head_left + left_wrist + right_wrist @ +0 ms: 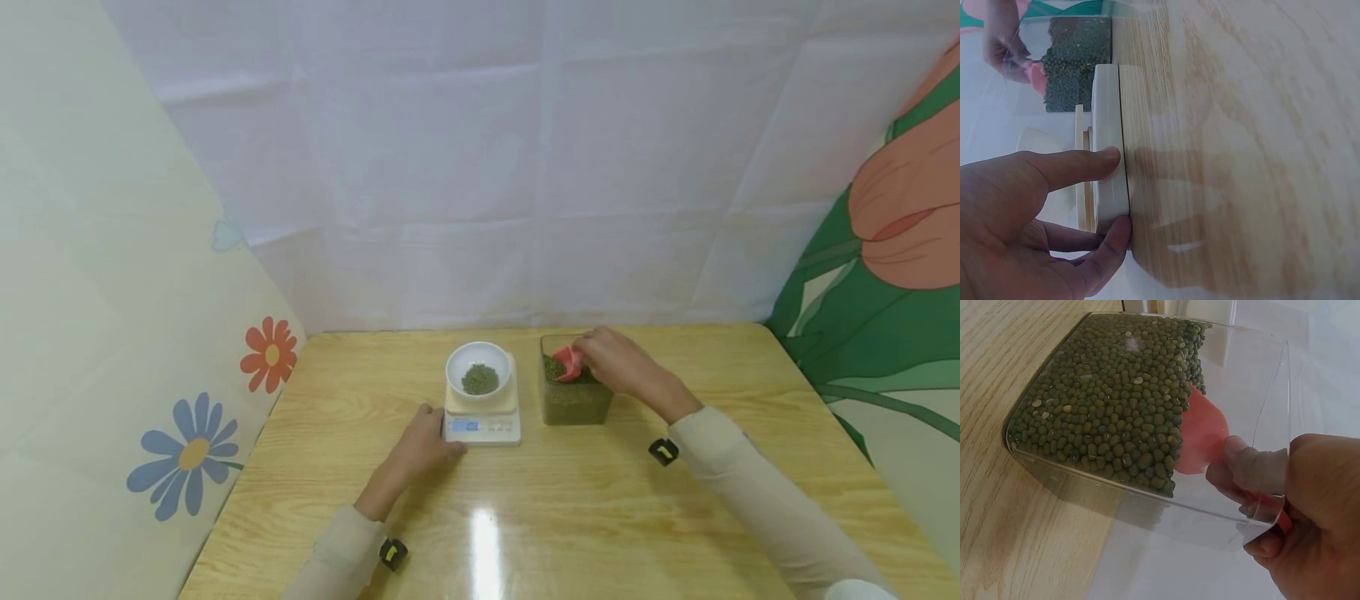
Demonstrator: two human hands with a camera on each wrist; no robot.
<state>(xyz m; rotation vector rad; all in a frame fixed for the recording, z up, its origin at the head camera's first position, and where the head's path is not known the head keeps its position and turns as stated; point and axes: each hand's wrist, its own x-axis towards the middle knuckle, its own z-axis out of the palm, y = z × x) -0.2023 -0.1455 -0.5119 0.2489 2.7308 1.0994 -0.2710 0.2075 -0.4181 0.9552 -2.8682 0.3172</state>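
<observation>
My right hand (618, 362) grips the handle of a red scoop (1204, 434), whose bowl sits partly in the green mung beans (1110, 406). The beans partly fill a clear plastic container (573, 408) to the right of the scale. At the front left corner of a white kitchen scale (510, 432), my left hand (423, 442) holds on, its thumb on the front side and its fingers round the left side. A white bowl (455, 372) stands on the scale's cream platform, with a small heap of beans (480, 380) in it. The lit display (468, 426) has digits too blurred to read surely.
The wood-grain table (555, 517) reaches back to a white cloth backdrop (420, 208). A flower-patterned panel (191, 454) borders it on the left, and another with large tulips (900, 208) on the right. The container's clear walls rise above the beans.
</observation>
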